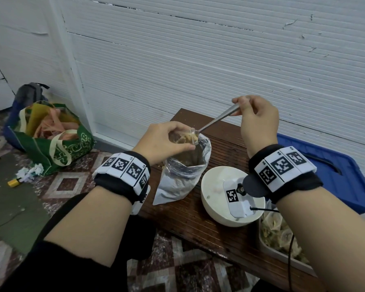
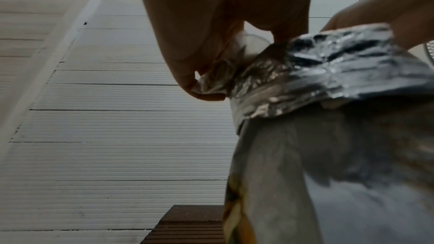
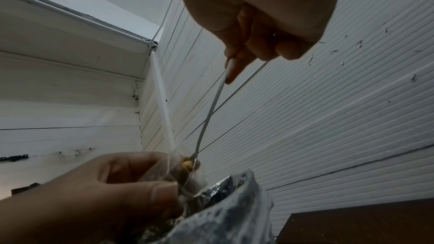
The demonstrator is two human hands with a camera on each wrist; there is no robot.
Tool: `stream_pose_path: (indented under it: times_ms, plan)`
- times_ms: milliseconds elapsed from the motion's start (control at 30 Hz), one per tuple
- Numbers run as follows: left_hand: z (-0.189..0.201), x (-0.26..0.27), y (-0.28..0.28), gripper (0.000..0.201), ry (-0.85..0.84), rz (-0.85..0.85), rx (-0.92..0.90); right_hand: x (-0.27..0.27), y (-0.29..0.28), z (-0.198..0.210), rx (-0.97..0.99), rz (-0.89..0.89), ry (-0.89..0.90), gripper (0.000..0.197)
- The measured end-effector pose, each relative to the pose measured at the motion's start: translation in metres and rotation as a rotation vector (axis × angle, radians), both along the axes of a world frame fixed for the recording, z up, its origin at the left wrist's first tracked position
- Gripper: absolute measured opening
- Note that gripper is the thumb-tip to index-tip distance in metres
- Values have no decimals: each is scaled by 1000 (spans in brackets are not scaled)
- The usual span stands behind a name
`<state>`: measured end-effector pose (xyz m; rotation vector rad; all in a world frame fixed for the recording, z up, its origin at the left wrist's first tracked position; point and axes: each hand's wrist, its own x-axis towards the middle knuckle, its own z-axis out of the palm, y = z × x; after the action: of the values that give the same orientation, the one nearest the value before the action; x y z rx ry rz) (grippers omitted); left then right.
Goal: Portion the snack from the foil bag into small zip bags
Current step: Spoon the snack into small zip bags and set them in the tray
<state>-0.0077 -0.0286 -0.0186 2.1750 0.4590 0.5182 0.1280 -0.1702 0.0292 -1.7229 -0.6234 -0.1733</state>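
Observation:
A silver foil bag (image 1: 183, 171) stands open on the dark wooden bench (image 1: 219, 234), its rim rolled down. My left hand (image 1: 167, 140) holds a small clear zip bag (image 1: 185, 138) open just above the foil bag's mouth; brown and yellow snack shows inside it. My right hand (image 1: 255, 119) pinches the handle of a metal spoon (image 1: 217, 120), whose bowl sits in the zip bag's mouth. In the right wrist view the spoon (image 3: 209, 114) slants down into the zip bag (image 3: 185, 170) over the foil bag (image 3: 230, 211). In the left wrist view the foil bag (image 2: 317, 73) fills the right side.
A white bowl (image 1: 211, 199) stands on the bench right of the foil bag. A tray of filled zip bags (image 1: 282, 239) lies at the bench's right end, with a blue bin lid (image 1: 333, 173) behind. A green shopping bag (image 1: 57, 144) sits on the floor at left. A white wall backs the bench.

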Motion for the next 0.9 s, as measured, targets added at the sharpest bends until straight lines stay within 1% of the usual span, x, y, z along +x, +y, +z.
stream_pose_path:
  times_ms: [133, 233, 367, 500, 600, 833, 900]
  plan:
    - [-1, 0, 3, 38, -51, 39, -43, 2, -7, 7, 69, -26, -82, 20]
    - [0, -1, 4, 34, -57, 43, -63, 6, -11, 7, 94, -82, -73, 20]
    - [1, -4, 5, 31, -73, 60, -86, 10, -15, 4, 87, -160, -68, 21]
    - [3, -7, 8, 32, -65, 60, -70, 7, -14, -5, 29, -163, -63, 19]
    - [4, -7, 7, 31, -56, 45, -76, -1, -10, -18, -98, -59, -101, 17]
    - [1, -7, 8, 29, -61, 63, -70, -18, 2, -62, -466, 293, -421, 17]
    - [0, -6, 9, 29, -57, 67, -72, -23, 3, -67, -508, 355, -420, 15]
